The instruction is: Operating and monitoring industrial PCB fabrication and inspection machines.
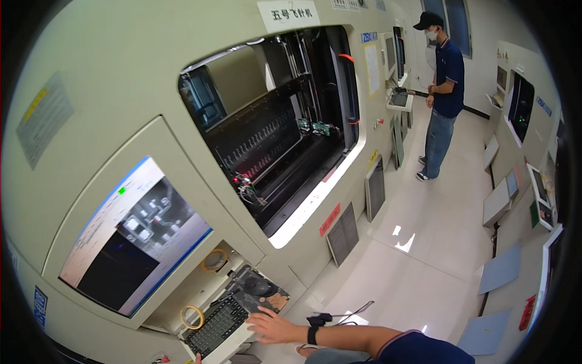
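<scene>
A black keyboard (217, 327) lies on a pale pull-out tray (233, 347) below the machine's screen. My right hand (271, 326) is over the tray's edge beside the keyboard's right end, its fingers spread and nothing in them. A dark band circles that wrist. Just beyond the fingers, a black mouse (257, 286) rests on a dark patterned mouse pad (277, 301). Of my left hand (198, 358), only a fingertip shows at the tray's near left corner; the rest is out of view. One yellow ring (192, 317) leans by the keyboard, another yellow ring (214, 260) sits farther back.
A lit screen (136, 236) with a grey camera picture is set in the large beige machine. Its open window (273, 133) shows rails and rows of pins. Dark panels (344, 236) lean along its base. Farther off, a person (445, 91) stands at another machine.
</scene>
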### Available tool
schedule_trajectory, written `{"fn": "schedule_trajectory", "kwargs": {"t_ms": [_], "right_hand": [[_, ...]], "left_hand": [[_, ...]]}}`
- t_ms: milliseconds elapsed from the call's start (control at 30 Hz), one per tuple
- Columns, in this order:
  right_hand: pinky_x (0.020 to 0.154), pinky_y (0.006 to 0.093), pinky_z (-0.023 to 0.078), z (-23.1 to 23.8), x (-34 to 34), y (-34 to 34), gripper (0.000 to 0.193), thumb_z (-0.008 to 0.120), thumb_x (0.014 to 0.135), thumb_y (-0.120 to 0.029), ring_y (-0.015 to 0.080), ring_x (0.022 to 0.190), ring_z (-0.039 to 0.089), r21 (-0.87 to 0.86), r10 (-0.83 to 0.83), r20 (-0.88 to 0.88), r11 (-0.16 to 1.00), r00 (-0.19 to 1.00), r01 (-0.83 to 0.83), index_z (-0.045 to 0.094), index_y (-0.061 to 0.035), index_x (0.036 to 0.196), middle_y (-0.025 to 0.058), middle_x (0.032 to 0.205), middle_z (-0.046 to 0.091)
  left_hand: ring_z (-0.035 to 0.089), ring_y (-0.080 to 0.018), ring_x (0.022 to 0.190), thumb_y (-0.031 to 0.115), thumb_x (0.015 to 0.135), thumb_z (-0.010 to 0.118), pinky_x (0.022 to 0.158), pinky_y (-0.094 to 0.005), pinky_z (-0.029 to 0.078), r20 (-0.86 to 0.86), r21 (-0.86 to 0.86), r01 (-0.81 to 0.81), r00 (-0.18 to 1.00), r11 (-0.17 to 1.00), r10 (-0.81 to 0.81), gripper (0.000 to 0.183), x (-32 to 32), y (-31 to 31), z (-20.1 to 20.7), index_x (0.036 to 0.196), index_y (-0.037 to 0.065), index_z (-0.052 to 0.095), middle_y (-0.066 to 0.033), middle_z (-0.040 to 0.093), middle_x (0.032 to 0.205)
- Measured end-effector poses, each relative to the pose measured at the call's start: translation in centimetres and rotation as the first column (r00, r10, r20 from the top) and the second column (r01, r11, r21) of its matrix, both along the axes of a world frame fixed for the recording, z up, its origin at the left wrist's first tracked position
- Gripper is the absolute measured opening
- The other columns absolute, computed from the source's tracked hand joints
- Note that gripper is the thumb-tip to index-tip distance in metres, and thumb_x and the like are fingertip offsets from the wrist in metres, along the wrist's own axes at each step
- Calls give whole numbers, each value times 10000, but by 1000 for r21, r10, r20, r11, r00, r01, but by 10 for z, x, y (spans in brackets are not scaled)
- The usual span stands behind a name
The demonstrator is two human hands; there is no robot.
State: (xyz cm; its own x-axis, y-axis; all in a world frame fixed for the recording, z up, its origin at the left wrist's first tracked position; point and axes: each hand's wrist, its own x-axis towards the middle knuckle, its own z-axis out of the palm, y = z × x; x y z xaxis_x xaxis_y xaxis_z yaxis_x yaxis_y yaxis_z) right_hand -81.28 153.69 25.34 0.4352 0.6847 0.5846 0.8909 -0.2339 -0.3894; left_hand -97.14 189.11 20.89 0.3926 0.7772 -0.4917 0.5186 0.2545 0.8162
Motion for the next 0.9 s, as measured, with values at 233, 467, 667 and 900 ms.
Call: {"fn": "schedule_trajectory", "kwargs": {"t_ms": [233, 467, 667, 900], "right_hand": [[1088, 510, 202, -59, -54, -141, 385, 552, 858, -374, 209, 1276, 384, -315, -269, -313, 934, 911, 167, 539, -175, 1187, 37, 1288, 484], [903, 440, 414, -149, -82, -274, 256, 555, 848, -245, 317, 936, 576, -192, -638, -268, 769, 722, 609, 632, -24, 953, 195, 944, 620], [921, 488, 415, -275, -93, -288, 339, 550, 856, -308, 339, 987, 575, -579, -575, -643, 797, 505, 170, 575, -74, 1099, 149, 1028, 618], [802, 528, 478, -335, -77, -273, 354, 508, 850, -290, 380, 977, 588, -599, -549, -801, 726, 240, -338, 552, -65, 1120, 182, 1041, 621]], "left_hand": [[569, -280, 992, 417, 866, 539, 781, -445, 488, -108, 155, 54, 993, 986, -37, 570, -11, 13, -9, 1285, 58, 400, -127, 563, 1146], [558, -279, 1022, 431, 884, 506, 802, -446, 485, -245, 346, 138, 968, 928, -53, 586, -49, 39, -16, 1317, 59, 372, -130, 550, 1176], [548, -279, 1048, 443, 900, 478, 820, -447, 482, -374, 466, 215, 927, 858, -29, 601, -79, 53, -9, 1345, 61, 348, -133, 540, 1203], [536, -278, 1079, 458, 919, 445, 841, -448, 479, -506, 522, 285, 862, 804, 23, 618, -93, 53, 6, 1377, 62, 320, -136, 527, 1233]]}}
